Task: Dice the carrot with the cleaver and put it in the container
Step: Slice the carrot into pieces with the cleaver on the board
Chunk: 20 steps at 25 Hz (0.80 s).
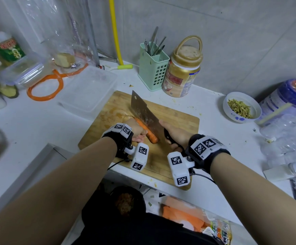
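Note:
An orange carrot lies on the wooden cutting board, pointing away from me. My left hand grips its left side and holds it down. My right hand is wrapped round the black handle of the cleaver. The steel blade runs lengthwise along the carrot's right side, its edge down against it and its tip toward the back of the board. A clear plastic container stands just past the board's left corner, with nothing visible inside.
A green utensil holder and a gold-lidded jar stand behind the board. A white bowl of chopped greens sits right, beside plastic bottles. An orange ring and lidded boxes lie left. The counter edge runs close below the board.

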{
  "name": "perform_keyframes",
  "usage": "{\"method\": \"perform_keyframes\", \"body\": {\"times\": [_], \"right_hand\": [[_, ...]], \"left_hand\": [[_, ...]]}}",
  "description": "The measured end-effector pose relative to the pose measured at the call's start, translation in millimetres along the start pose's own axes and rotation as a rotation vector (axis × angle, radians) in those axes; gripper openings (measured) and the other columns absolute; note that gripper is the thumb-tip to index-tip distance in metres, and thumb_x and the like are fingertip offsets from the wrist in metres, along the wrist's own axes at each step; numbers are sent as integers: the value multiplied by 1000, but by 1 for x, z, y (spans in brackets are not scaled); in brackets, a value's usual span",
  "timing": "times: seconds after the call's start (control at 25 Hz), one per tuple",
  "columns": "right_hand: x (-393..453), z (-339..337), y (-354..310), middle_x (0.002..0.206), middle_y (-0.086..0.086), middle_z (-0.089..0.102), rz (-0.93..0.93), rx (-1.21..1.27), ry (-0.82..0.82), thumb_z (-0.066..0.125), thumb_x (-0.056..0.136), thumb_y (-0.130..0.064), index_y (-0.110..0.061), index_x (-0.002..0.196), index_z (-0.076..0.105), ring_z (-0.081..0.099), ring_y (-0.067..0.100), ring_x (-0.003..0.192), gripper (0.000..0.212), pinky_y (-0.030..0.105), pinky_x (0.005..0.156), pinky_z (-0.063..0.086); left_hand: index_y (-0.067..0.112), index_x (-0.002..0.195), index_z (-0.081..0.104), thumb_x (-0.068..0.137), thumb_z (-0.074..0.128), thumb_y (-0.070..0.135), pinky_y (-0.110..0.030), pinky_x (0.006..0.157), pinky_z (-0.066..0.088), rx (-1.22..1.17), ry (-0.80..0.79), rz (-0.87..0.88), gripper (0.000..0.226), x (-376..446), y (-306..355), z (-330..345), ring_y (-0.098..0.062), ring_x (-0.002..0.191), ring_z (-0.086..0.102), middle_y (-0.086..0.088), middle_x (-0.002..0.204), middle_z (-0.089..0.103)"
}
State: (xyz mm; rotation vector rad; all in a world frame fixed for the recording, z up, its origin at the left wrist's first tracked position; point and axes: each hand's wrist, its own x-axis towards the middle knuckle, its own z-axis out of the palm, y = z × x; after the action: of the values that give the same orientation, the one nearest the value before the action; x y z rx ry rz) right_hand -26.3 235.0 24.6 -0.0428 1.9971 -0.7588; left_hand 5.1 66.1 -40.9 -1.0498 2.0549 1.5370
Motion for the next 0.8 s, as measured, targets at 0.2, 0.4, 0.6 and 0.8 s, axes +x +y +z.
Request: {"method": "perform_keyframes", "body": {"times": [0.2, 0.4, 0.6, 0.8], "right_hand": [[-1, 1, 1, 45, -2, 24, 9, 11, -17, 29, 81, -84, -18, 49, 34, 19, 13, 37, 74, 18, 35, 20], [-1, 4, -2, 49, -1, 26, 23, 1, -14, 31, 81, -83, -17, 51, 35, 20, 13, 38, 73, 18, 36, 20], [-3, 3, -2, 45, -2, 25, 26, -8, -5, 31, 81, -83, -16, 52, 35, 21, 13, 36, 73, 18, 35, 21], [-3, 2, -3, 48, -2, 26, 17, -19, -6, 30, 80, -84, -17, 52, 35, 21, 13, 37, 73, 18, 36, 21]], "left_hand": [[-6, 99, 65, 92, 66, 12, -22, 58, 56, 0, -15, -9, 19, 0, -2, -1, -17, 64, 65, -11, 76, 67], [-5, 101, 64, 92, 66, 11, -18, 41, 49, -14, 11, -17, 19, 0, -5, 0, -16, 61, 67, -6, 68, 68], [-6, 100, 64, 91, 67, 12, -19, 44, 51, -25, -6, -15, 20, -1, -4, -1, -16, 62, 67, -7, 68, 68], [0, 86, 61, 94, 62, 10, -19, 46, 51, -36, -29, -13, 13, -3, -5, -1, -15, 63, 64, -6, 70, 65]]}}
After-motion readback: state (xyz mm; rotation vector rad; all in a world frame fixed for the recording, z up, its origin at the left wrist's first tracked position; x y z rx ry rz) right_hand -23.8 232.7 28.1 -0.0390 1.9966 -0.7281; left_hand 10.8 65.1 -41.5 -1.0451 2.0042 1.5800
